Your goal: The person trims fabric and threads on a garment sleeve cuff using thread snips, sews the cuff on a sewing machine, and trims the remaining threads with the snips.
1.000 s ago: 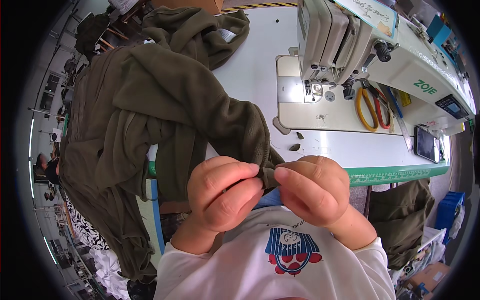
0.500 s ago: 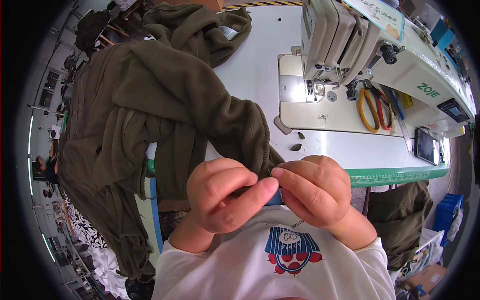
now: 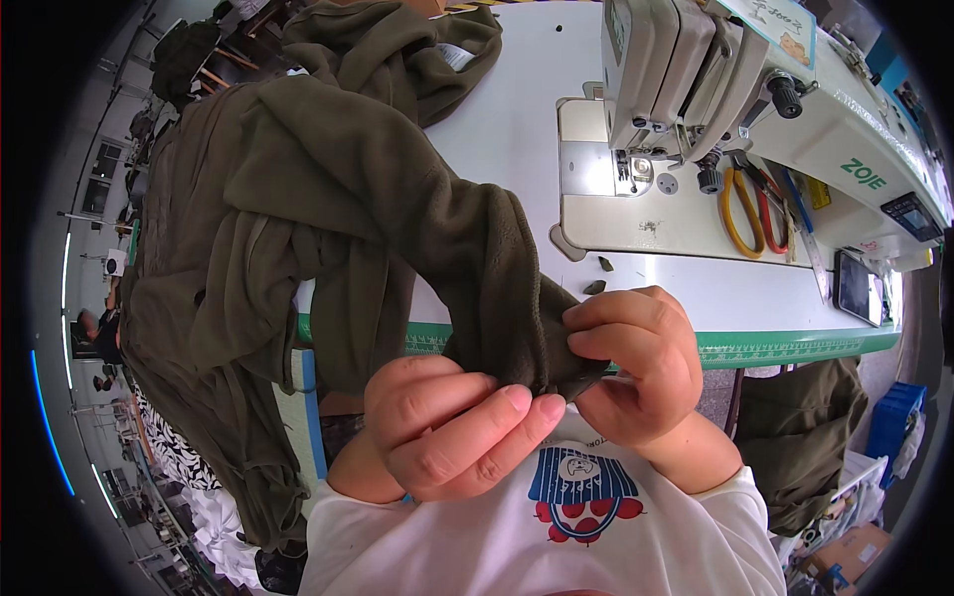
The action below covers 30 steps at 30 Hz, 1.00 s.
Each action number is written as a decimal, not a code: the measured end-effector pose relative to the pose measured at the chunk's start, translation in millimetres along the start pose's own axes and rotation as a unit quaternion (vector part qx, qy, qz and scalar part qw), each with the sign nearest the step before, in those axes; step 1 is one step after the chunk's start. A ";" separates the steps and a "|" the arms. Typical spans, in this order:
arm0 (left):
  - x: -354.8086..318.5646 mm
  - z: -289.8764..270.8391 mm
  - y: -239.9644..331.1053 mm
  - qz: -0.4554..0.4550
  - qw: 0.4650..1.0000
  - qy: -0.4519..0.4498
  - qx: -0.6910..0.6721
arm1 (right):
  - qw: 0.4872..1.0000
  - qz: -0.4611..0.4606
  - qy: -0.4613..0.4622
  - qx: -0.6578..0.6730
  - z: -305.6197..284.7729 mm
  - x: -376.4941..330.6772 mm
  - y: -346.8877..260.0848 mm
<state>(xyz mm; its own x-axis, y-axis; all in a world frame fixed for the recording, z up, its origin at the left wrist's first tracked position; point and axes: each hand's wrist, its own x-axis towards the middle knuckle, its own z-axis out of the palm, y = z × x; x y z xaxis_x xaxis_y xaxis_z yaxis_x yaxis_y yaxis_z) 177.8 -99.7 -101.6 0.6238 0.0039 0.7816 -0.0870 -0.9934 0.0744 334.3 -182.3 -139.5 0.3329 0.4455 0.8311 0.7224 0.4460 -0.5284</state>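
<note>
A dark olive fleece garment lies heaped over the left of the table, and a narrow sleeve-like part of it runs down to my hands. My left hand pinches the lower end of this part beside a raised seam, with thumb and fingers pressed together. On the seam's other side my right hand grips the edge, its fingers curled over the cloth. Both hands are in front of my chest, close to the table's near edge. Part of the cloth end is hidden behind my fingers.
A sewing machine stands at the right, with yellow-handled scissors, red-handled pliers or snips and a phone near it. Small dark scraps lie before its plate. A green measuring strip lines the near table edge.
The cloth end has been turned and spread wider, showing the seam. My left hand has moved slightly down; my right hand has shifted its grip up along the right edge.
</note>
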 end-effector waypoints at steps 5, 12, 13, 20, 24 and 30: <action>-1.4 4.7 1.4 0.007 1.000 0.013 0.012 | 1.000 0.019 0.005 0.001 1.6 -0.3 -3.8; 2.8 5.0 -3.0 -0.012 0.999 0.001 0.048 | 0.994 0.072 -0.028 0.077 -1.3 5.3 -2.1; 1.9 4.2 -5.3 -0.005 0.998 0.004 0.062 | 0.993 0.065 -0.050 0.083 -3.2 5.1 -1.2; 6.4 -6.0 -11.2 -0.002 1.000 -0.005 0.012 | 0.992 0.014 -0.070 0.101 -8.6 8.0 -1.1; 5.7 -3.2 -11.1 -0.009 1.000 0.014 -0.017 | 0.991 0.031 -0.080 0.107 -7.5 8.7 -0.7; 10.0 -9.0 -13.7 -0.044 0.997 -0.006 -0.065 | 0.986 0.026 -0.099 0.131 -8.5 11.7 2.9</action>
<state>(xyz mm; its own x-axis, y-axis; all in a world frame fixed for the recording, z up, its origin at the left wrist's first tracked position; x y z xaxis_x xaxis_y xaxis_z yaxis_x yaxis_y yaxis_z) 178.2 -85.0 -89.2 0.6424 0.0893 0.7612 -0.1303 -0.9660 0.2232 345.4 -182.5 -129.8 0.2223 0.6046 0.7649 0.5175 0.5917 -0.6181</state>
